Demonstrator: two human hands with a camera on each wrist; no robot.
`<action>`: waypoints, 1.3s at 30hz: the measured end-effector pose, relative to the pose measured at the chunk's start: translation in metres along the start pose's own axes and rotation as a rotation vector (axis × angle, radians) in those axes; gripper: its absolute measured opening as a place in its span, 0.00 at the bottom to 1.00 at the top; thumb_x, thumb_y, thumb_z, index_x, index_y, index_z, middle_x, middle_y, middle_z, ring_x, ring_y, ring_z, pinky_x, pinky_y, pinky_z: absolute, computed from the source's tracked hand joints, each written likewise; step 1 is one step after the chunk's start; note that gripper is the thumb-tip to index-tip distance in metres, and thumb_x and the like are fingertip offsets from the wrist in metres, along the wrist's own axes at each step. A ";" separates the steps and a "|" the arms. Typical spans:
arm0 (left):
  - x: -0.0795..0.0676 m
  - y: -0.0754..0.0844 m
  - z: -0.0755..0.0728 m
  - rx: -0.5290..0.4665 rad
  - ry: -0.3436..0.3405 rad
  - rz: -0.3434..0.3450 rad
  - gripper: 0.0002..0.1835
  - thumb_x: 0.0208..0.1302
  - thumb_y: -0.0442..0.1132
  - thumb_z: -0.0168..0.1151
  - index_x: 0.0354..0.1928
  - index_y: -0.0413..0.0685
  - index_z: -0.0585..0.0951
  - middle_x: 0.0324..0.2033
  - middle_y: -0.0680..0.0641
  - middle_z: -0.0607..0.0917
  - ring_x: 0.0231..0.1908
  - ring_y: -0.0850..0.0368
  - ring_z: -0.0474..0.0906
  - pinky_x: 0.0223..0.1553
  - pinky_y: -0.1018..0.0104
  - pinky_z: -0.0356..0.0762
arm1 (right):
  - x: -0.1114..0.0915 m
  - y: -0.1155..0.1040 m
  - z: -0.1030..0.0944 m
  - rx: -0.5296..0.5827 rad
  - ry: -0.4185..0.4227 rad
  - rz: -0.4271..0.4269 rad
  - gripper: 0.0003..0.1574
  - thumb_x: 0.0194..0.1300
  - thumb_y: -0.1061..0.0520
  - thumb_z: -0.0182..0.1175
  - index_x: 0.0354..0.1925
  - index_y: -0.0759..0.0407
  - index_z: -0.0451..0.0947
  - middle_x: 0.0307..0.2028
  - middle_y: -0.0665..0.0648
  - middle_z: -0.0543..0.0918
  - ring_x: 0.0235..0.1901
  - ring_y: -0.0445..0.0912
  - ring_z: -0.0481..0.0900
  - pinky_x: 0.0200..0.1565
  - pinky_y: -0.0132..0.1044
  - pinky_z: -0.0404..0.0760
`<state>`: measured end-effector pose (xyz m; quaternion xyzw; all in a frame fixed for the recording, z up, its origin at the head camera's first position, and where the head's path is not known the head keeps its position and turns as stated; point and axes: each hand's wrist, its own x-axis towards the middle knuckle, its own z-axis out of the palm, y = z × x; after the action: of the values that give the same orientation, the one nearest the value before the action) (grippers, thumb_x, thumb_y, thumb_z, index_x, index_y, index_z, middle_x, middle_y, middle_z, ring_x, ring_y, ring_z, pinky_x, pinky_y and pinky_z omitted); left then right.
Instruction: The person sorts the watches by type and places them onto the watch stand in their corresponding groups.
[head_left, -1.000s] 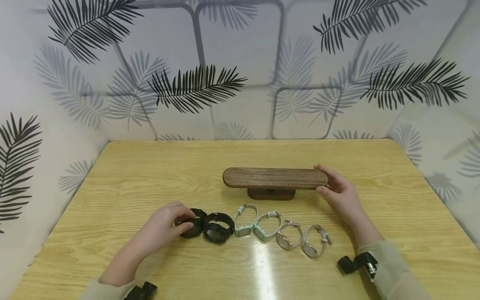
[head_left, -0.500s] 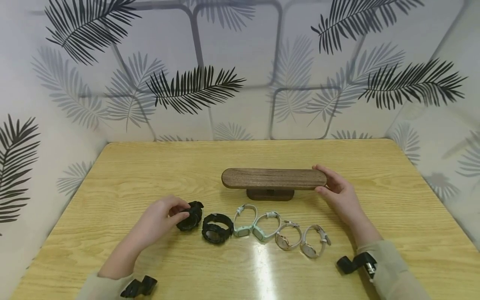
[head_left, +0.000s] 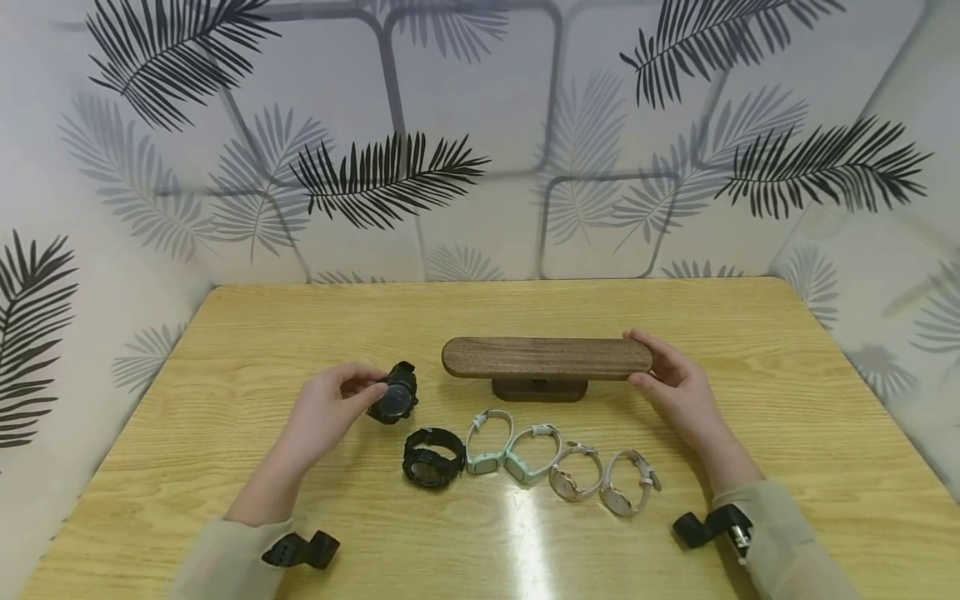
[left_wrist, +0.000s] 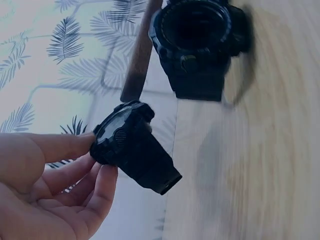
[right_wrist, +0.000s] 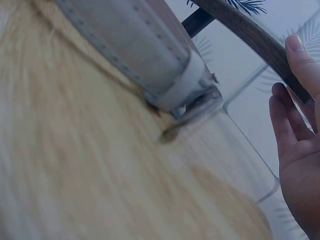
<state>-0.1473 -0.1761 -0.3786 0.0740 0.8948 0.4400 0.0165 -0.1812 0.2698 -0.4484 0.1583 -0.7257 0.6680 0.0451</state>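
Note:
My left hand [head_left: 324,417] pinches a black wristwatch [head_left: 397,397] between thumb and fingers, lifted off the table; the left wrist view shows its strap [left_wrist: 150,165] hanging clear. On the table just below it stands a second black wristwatch [head_left: 429,468]. At the right end of a dark wooden bar stand [head_left: 543,358], my right hand [head_left: 686,400] holds the bar, thumb in front and fingers behind. Two mint-green watches [head_left: 486,462] and two pale-strapped watches with gold-toned cases [head_left: 566,485] continue the row to the right.
The stand's short base [head_left: 538,390] rests on the wood-grain table [head_left: 300,333]. Behind the table's far edge hangs a leaf-patterned backdrop [head_left: 480,108]. In the right wrist view, a pale watch strap [right_wrist: 135,45] with its buckle looms close to the camera.
My left hand has lifted the leftmost black watch from the row and carried it up and away, toward the stand's left end. My right hand keeps its place on the bar.

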 end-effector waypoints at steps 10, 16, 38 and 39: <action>0.026 0.011 0.006 -0.242 0.038 -0.087 0.17 0.67 0.42 0.60 0.53 0.38 0.80 0.45 0.41 0.82 0.42 0.51 0.78 0.49 0.50 0.77 | 0.001 0.001 -0.001 -0.004 -0.012 -0.019 0.35 0.65 0.68 0.58 0.69 0.62 0.62 0.66 0.53 0.69 0.61 0.40 0.68 0.53 0.27 0.75; 0.038 0.015 0.013 -0.340 0.026 -0.099 0.17 0.67 0.39 0.60 0.53 0.35 0.79 0.45 0.40 0.81 0.38 0.52 0.80 0.50 0.51 0.78 | 0.000 0.002 -0.002 -0.003 -0.012 -0.023 0.35 0.65 0.69 0.58 0.69 0.61 0.63 0.66 0.53 0.69 0.61 0.40 0.69 0.53 0.27 0.75; 0.050 0.024 0.031 -0.324 -0.087 -0.097 0.22 0.62 0.38 0.65 0.57 0.39 0.77 0.47 0.41 0.81 0.46 0.47 0.79 0.52 0.53 0.77 | 0.000 0.001 0.000 -0.031 -0.003 0.001 0.36 0.65 0.67 0.59 0.69 0.59 0.63 0.66 0.53 0.69 0.61 0.40 0.69 0.54 0.28 0.75; 0.050 0.025 0.031 -0.304 -0.095 -0.083 0.23 0.61 0.38 0.67 0.57 0.39 0.77 0.47 0.41 0.81 0.46 0.48 0.79 0.51 0.54 0.78 | 0.000 0.000 0.000 -0.032 0.001 0.006 0.36 0.65 0.67 0.59 0.69 0.59 0.63 0.66 0.53 0.69 0.61 0.40 0.69 0.54 0.28 0.75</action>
<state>-0.1906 -0.1293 -0.3761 0.0542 0.8183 0.5654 0.0881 -0.1809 0.2699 -0.4488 0.1552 -0.7367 0.6566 0.0458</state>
